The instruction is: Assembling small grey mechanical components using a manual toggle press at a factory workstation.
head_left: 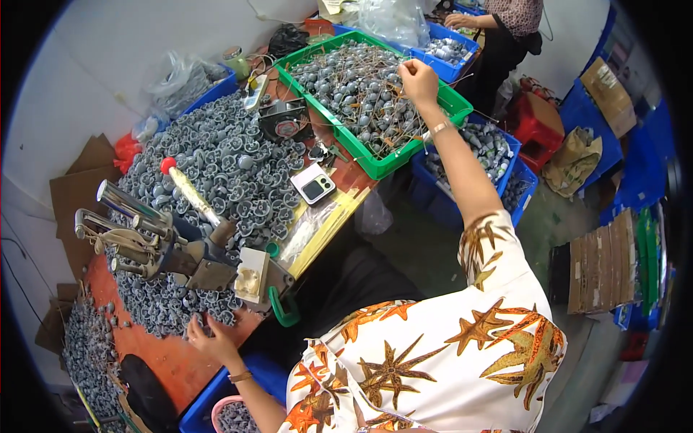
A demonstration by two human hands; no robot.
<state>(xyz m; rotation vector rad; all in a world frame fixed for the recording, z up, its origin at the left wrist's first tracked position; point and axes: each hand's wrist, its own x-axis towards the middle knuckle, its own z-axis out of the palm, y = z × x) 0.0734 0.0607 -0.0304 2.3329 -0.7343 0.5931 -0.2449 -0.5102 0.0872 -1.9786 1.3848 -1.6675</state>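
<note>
My right hand [419, 81] is raised over the far edge of a green tray [380, 170], its fingers pinched together. What they hold, if anything, is too small to make out. Grey round parts with thin brown wires or stems [354, 90] fill that tray. Low on the left, my left hand [209, 340] rests by the near edge of a large heap of grey plastic pieces [238, 155], fingers apart. Between my hands, a hand-lever press [180, 249] with metal rods and a red-knobbed handle [191, 189] stands on the red table [155, 361].
A phone [314, 184] lies by the table edge near a small black fan [284, 121]. Blue bins of parts [498, 153] stand beyond the tray. Another person [505, 36] works at the back right. A red stool [534, 126] and stacked cardboard [603, 263] are at right.
</note>
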